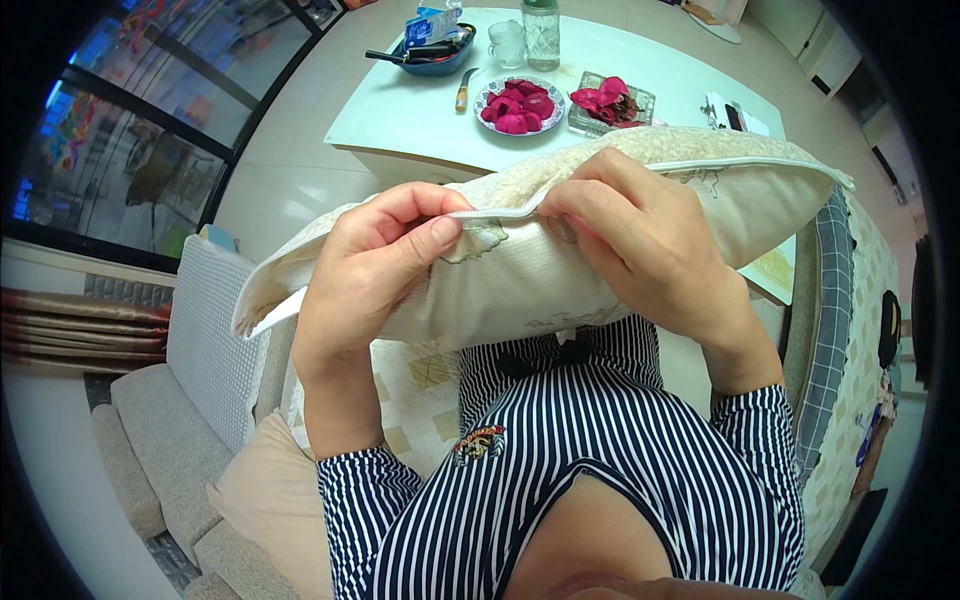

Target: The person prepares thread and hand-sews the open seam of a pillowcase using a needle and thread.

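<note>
A cream cushion (500, 290) lies across my lap, its long edge with a white zipper (500, 212) facing up. Thumb and index finger of my left hand (385, 260) pinch the zipper edge near the middle. Just to the right, my right hand (650, 235) is closed on the same edge, its fingertips at the zipper; whether it holds the slider is hidden. The zipper looks closed between and right of my hands, while the cover gapes at the left end.
Beyond the cushion, a white table (400, 110) bears a plate (482, 112) of magenta peels, a glass dish (645, 105) with more peels, a knife (463, 92), a mug (507, 45), a bottle (541, 35) and a blue basket (440, 67). A grey sofa (165, 440) stands left.
</note>
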A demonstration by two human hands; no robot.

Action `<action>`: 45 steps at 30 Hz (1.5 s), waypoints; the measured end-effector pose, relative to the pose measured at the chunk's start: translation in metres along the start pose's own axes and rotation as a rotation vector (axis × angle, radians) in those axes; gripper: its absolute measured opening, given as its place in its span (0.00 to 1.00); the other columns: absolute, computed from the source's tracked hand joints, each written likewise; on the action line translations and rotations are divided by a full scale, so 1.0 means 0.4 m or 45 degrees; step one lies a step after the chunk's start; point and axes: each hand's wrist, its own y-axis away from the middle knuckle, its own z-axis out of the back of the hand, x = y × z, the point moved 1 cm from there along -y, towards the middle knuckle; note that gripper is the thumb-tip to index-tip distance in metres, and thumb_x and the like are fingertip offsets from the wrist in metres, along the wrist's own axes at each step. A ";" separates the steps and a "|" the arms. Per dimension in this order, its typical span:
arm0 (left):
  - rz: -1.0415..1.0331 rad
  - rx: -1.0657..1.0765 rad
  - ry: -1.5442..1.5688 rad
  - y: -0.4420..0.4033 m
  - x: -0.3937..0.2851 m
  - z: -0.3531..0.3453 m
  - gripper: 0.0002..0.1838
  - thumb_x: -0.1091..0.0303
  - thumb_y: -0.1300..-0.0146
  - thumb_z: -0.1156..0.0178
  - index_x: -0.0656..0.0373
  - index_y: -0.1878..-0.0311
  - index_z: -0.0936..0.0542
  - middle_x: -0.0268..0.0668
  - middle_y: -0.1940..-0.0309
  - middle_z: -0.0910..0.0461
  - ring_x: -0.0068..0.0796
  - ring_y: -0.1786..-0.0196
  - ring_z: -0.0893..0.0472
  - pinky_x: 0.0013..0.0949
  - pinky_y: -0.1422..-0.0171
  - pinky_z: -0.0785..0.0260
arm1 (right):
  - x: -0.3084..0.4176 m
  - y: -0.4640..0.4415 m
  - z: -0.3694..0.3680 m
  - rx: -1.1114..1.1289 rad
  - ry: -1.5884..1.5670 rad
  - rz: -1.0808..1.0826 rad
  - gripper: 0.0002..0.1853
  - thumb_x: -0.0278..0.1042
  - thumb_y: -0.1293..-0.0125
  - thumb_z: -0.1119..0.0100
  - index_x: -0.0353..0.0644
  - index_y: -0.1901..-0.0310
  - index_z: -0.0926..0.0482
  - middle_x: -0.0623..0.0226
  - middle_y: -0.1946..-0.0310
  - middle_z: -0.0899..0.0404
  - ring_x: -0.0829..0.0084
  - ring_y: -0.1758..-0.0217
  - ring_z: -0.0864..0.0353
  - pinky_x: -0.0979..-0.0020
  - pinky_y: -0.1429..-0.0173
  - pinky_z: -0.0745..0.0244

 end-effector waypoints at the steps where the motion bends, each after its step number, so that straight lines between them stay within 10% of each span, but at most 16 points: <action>1: 0.025 0.023 0.007 0.000 -0.003 0.000 0.10 0.69 0.24 0.37 0.66 0.47 0.17 0.29 0.59 0.18 0.11 0.61 0.25 0.14 0.61 0.36 | 0.001 0.000 0.000 0.008 0.002 -0.005 0.13 0.17 0.40 0.35 0.37 0.53 0.17 0.60 0.63 0.20 0.62 0.66 0.16 0.64 0.65 0.21; 26: -0.236 -0.154 -0.175 0.007 0.024 -0.039 0.10 0.75 0.25 0.37 0.68 0.46 0.17 0.34 0.54 0.14 0.18 0.52 0.17 0.23 0.46 0.24 | 0.049 -0.063 -0.087 -0.277 0.177 0.204 0.08 0.31 0.37 0.37 0.44 0.56 0.19 0.70 0.67 0.25 0.73 0.67 0.18 0.71 0.71 0.22; 35: -0.200 -0.232 -0.158 0.005 0.021 -0.053 0.09 0.75 0.25 0.38 0.66 0.46 0.16 0.28 0.61 0.17 0.12 0.61 0.23 0.17 0.59 0.32 | 0.136 -0.065 -0.087 -0.308 -0.087 0.640 0.11 0.35 0.49 0.34 0.44 0.62 0.17 0.71 0.67 0.20 0.76 0.74 0.21 0.73 0.74 0.28; 39: -0.160 -0.226 -0.144 0.010 0.023 -0.032 0.08 0.74 0.25 0.37 0.64 0.47 0.16 0.27 0.62 0.17 0.09 0.65 0.25 0.16 0.63 0.37 | 0.084 -0.060 -0.131 -0.458 -0.248 0.303 0.07 0.32 0.30 0.33 0.41 0.57 0.21 0.67 0.70 0.18 0.67 0.77 0.20 0.66 0.74 0.26; 43: -0.210 -0.289 -0.190 0.006 0.027 -0.041 0.08 0.74 0.25 0.37 0.64 0.47 0.16 0.26 0.62 0.16 0.07 0.68 0.28 0.15 0.68 0.42 | 0.104 0.000 -0.120 -0.115 -0.390 0.054 0.11 0.34 0.30 0.32 0.41 0.52 0.22 0.63 0.70 0.16 0.60 0.74 0.16 0.59 0.71 0.21; 45: -0.217 -0.293 -0.202 0.001 0.024 -0.039 0.08 0.73 0.25 0.37 0.64 0.47 0.16 0.26 0.62 0.16 0.06 0.68 0.28 0.15 0.69 0.42 | 0.154 0.026 -0.120 0.487 -0.918 0.113 0.09 0.37 0.27 0.35 0.44 0.53 0.23 0.59 0.70 0.16 0.56 0.75 0.16 0.55 0.69 0.21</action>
